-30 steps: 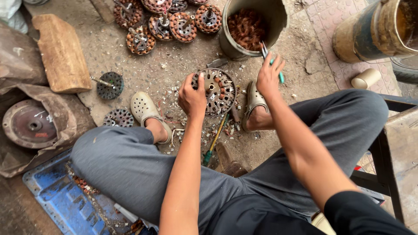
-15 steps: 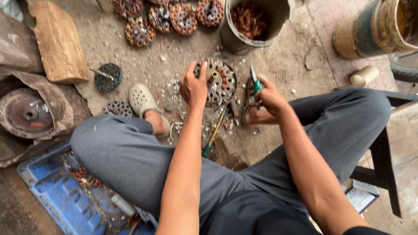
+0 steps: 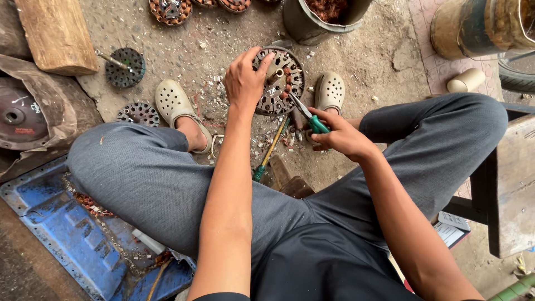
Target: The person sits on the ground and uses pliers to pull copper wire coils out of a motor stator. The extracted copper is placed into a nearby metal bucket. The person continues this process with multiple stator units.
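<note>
The floor [image 3: 384, 61] is bare, dusty concrete, littered with small scraps and lit by flat daylight. A wooden block [image 3: 56, 33] lies at the upper left, a blue metal tray [image 3: 50, 223] at the lower left. A rusty drum [image 3: 479, 28] stands upper right, a wooden stool [image 3: 510, 184] at the right edge.

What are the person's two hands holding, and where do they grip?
The left hand grips the round motor stator by its left rim. The right hand holds pliers by their green handles.
</note>
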